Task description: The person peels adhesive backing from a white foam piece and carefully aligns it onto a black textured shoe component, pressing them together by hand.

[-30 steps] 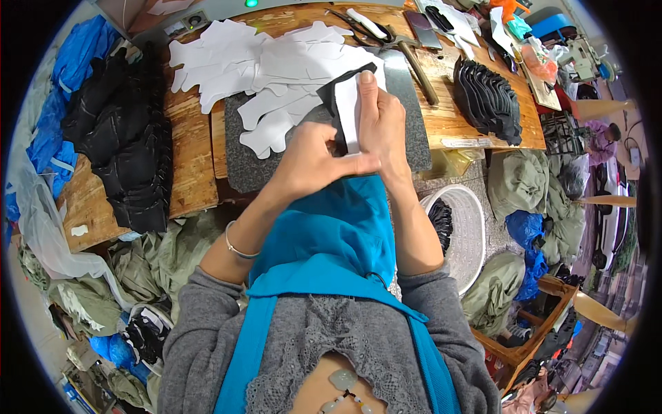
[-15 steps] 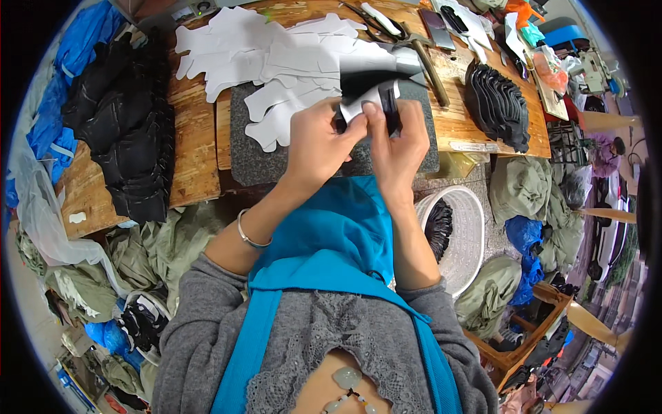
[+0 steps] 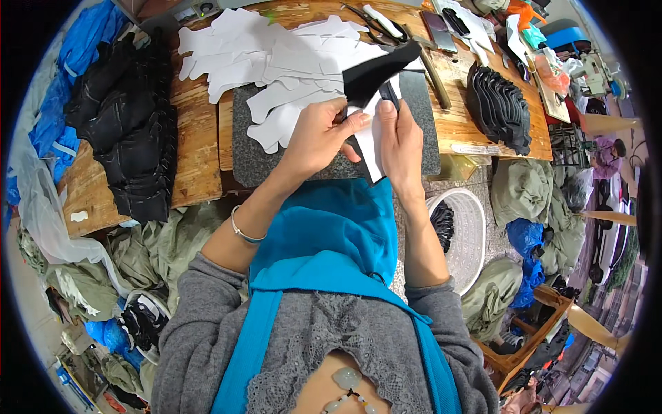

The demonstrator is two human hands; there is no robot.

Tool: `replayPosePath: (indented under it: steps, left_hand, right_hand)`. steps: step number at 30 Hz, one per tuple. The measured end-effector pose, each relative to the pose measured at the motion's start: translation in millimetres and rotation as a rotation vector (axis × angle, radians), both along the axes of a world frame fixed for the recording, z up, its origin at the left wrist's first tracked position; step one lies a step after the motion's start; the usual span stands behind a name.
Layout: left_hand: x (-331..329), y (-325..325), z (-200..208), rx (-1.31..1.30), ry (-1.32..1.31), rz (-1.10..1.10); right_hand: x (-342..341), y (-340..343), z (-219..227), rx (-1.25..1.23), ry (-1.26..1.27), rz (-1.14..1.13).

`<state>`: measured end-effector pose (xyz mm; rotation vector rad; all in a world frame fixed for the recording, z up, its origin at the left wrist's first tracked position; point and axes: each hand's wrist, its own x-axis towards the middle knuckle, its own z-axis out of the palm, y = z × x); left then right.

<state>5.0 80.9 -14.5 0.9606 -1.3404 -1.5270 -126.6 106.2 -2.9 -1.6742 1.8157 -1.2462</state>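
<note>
Above a dark stone slab at the table's front edge, both my hands hold a flexible black-and-white piece that looks like part of a shoe upper. Its black end points up and right; its white face hangs between my hands. My left hand pinches it between thumb and fingers at the left edge. My right hand grips the right edge, thumb on top. White cut pieces lie overlapping just beyond my hands, some resting on the slab.
Stacked black shoe pieces cover the left table, and another black stack stands at the right. A hammer and shears lie behind the slab. On the floor at right is a white basket holding black pieces.
The black-and-white piece, folded up between my hands before, is now opened out, its black end raised and its white face hanging down. My right hand has moved slightly down.
</note>
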Motion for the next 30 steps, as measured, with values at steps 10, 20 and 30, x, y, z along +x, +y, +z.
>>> replayPosePath:
  steps: [10, 20, 30]
  left_hand:
    - [14, -13, -10, 0.08, -0.089, -0.094]
    - [23, -33, 31, -0.457, -0.447, 0.394]
    - [16, -24, 19, -0.188, -0.199, 0.02]
  right_hand:
    - [-10, 0, -3, 0.062, 0.091, 0.096]
    - [-2, 9, 11, -0.33, 0.475, 0.085]
    - [0, 14, 10, 0.004, -0.231, 0.089]
